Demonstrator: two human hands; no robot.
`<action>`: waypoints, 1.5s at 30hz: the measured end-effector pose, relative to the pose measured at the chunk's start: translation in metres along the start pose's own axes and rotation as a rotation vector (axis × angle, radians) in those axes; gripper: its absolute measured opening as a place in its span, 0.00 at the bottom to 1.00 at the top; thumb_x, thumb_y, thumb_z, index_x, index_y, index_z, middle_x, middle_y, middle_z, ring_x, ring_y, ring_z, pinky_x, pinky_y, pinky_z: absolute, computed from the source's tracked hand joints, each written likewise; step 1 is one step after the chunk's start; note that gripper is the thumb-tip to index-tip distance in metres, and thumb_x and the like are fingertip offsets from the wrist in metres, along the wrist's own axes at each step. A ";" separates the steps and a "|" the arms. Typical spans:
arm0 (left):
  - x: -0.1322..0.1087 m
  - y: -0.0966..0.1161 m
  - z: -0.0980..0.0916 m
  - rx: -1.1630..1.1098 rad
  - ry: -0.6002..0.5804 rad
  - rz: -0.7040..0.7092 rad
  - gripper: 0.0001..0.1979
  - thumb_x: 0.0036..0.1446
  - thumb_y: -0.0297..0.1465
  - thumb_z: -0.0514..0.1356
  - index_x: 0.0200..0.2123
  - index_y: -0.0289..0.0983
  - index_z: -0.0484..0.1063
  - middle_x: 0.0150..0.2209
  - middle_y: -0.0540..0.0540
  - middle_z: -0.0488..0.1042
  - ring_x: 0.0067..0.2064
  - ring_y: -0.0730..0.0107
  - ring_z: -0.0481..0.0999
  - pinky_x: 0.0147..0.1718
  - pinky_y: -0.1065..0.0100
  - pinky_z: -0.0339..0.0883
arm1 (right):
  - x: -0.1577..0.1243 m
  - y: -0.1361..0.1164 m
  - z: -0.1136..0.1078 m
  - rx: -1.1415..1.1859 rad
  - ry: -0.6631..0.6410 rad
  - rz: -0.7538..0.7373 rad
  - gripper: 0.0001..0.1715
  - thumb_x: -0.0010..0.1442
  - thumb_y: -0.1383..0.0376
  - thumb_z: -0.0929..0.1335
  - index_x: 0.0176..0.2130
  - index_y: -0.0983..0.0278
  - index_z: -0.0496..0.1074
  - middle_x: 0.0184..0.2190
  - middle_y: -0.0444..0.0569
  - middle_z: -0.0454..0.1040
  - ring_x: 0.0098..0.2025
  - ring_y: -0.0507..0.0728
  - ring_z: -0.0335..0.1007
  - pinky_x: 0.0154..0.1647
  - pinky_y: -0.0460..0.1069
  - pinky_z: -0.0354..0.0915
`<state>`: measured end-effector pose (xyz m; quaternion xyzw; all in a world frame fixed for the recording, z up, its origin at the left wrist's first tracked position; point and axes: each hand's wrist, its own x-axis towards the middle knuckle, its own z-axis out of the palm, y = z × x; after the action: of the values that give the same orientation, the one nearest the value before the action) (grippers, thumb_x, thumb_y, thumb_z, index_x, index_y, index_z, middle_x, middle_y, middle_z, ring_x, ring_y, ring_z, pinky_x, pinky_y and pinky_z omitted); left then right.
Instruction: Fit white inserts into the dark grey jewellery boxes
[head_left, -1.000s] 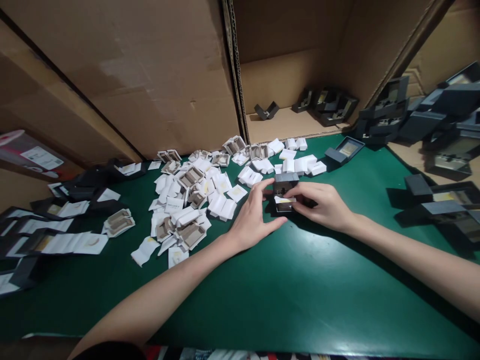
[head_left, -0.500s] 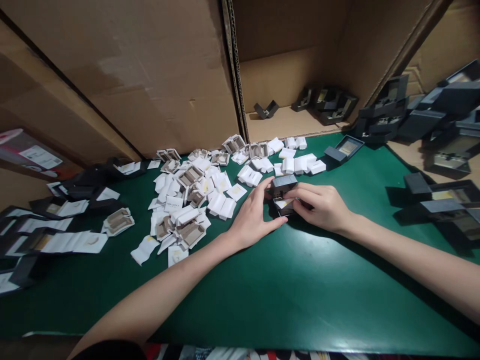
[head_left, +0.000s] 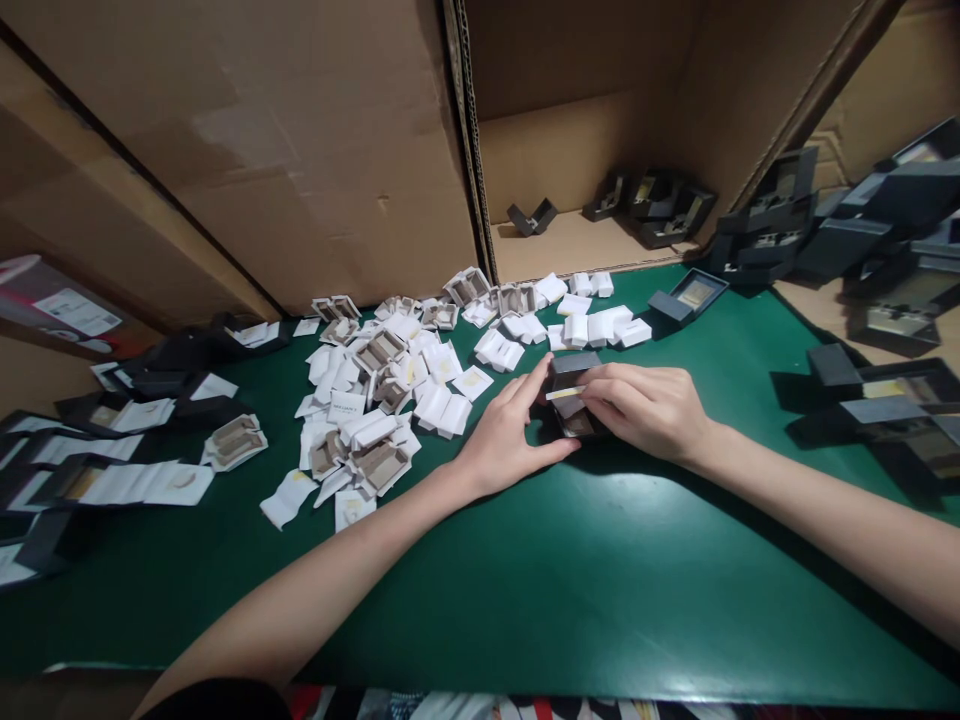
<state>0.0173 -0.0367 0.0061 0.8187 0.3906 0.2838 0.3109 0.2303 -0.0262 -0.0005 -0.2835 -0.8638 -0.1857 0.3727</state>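
A small dark hinged box [head_left: 574, 370] stands with its lid raised on the green table [head_left: 540, 590]. My left hand [head_left: 504, 440] curves round its left side, the thumb at the front and the fingers behind, closed on it. Pinched in the fingers of my right hand [head_left: 651, 408] is a white padded insert [head_left: 564, 394] with a yellowish edge, held above the box's lower half. My right fingers hide part of the box and the insert. Just left of the box lies a loose pile of white inserts [head_left: 375, 430], some showing brown hollow undersides.
Open dark boxes with white inserts [head_left: 142, 485] crowd the left end. On the right are more dark boxes [head_left: 847, 240], some stacked. A large cardboard box [head_left: 570, 150] at the back holds several. One open box [head_left: 686, 300] sits near its front edge.
My right hand has lifted the white insert up from the box's lower half. The box has shifted slightly right, and my left hand stays round it.
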 end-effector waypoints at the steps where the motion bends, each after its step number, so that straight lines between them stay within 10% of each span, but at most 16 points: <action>1: 0.000 0.000 0.000 -0.001 -0.001 0.000 0.46 0.51 0.36 0.66 0.67 0.44 0.44 0.52 0.41 0.67 0.45 0.61 0.70 0.38 0.66 0.69 | 0.000 0.000 0.000 -0.011 -0.004 -0.006 0.06 0.58 0.74 0.66 0.35 0.63 0.66 0.33 0.44 0.76 0.30 0.48 0.71 0.27 0.43 0.60; 45: 0.001 0.001 0.000 0.000 0.007 0.029 0.43 0.52 0.37 0.65 0.66 0.42 0.46 0.51 0.40 0.67 0.45 0.61 0.71 0.36 0.66 0.69 | -0.002 0.002 0.001 0.235 -0.116 -0.086 0.10 0.62 0.66 0.64 0.31 0.64 0.72 0.30 0.47 0.77 0.33 0.51 0.72 0.30 0.46 0.65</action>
<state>0.0181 -0.0362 0.0071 0.8233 0.3797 0.2911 0.3053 0.2319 -0.0252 -0.0018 -0.2107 -0.9112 -0.0824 0.3442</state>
